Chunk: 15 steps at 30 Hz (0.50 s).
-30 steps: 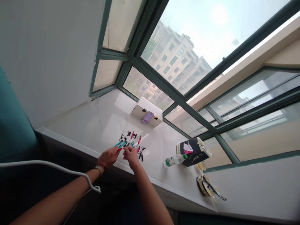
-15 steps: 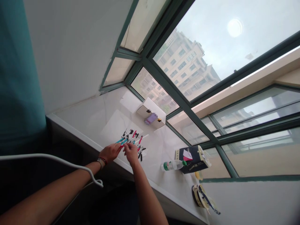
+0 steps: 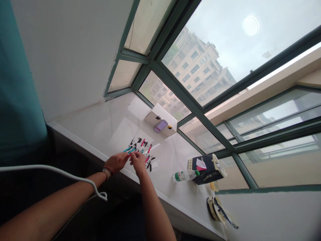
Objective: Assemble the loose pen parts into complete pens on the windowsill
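Over the front of the white windowsill (image 3: 105, 134), my left hand (image 3: 116, 162) is closed around a slim red pen part (image 3: 128, 155). My right hand (image 3: 138, 161) meets it fingertip to fingertip, pinched at the far end of the red piece; what exactly lies between those fingers is partly hidden. Just beyond my hands are blue pen barrels (image 3: 127, 149). Scattered past them are several small pen parts, among them a pink barrel (image 3: 149, 148) and a black piece (image 3: 150, 167).
A white box (image 3: 164, 115) stands behind the parts by the window. To the right are a plastic bottle (image 3: 184, 175) with a green cap, a dark blue carton (image 3: 210, 175) and a round container with a strap (image 3: 213, 209). A white cable (image 3: 50, 169) crosses my left forearm.
My right hand has shifted slightly left, closer to my left hand. The view has moved a little; the scattered pen parts look unchanged.
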Available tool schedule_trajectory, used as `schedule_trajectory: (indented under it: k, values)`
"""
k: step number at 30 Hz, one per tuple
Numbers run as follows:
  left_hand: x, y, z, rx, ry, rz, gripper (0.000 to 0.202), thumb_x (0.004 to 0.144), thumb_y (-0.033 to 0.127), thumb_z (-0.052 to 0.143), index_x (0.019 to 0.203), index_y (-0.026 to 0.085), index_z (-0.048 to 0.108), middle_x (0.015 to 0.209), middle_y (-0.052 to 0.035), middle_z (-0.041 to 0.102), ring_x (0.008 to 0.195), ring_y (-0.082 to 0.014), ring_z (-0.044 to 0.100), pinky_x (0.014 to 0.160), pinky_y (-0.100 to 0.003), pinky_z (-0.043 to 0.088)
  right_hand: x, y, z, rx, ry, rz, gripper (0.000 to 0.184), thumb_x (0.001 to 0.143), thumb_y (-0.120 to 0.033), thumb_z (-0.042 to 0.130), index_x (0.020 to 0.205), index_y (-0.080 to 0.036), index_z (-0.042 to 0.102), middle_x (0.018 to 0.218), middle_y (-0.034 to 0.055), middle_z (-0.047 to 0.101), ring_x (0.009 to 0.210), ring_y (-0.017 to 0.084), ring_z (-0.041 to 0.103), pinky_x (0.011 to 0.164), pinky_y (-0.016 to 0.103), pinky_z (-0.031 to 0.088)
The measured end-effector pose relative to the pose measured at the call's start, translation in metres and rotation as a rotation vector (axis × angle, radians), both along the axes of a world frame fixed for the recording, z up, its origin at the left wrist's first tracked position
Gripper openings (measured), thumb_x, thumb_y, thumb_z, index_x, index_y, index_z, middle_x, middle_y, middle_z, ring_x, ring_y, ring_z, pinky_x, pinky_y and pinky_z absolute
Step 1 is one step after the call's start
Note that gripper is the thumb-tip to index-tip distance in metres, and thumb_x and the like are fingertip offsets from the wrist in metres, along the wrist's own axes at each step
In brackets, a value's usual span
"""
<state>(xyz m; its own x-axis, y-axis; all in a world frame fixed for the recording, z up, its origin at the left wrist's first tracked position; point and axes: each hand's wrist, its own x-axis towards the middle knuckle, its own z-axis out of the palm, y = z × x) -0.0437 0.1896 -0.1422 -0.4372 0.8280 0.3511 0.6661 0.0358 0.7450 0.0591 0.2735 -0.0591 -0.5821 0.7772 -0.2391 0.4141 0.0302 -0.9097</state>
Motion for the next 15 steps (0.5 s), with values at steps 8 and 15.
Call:
schedule_trajectory:
  k: [8,15]
  values:
    - [0.000,0.001,0.000,-0.062,0.133,0.020,0.037,0.098,0.040,0.032,0.092,0.021,0.064,0.081,-0.0082,0.069,0.075,-0.0190,0.063,0.068,-0.028,0.045,0.006,0.010,-0.016,-0.272,0.172,-0.243,0.028,0.087,-0.040,0.046,0.090,-0.019,0.065,0.058,-0.0012,0.053,0.042,0.010,0.041,0.044,0.023,0.040]
    - [0.001,0.001,-0.001,-0.059,0.170,0.018,0.037,0.098,0.041,0.032,0.092,0.022,0.063,0.083,-0.0079,0.068,0.078,-0.0190,0.063,0.070,-0.027,0.045,0.029,0.012,-0.013,-0.520,0.356,-0.410,0.022,0.075,-0.020,0.049,0.095,-0.021,0.058,0.106,0.0108,0.069,0.095,0.021,0.067,0.079,0.035,0.053]
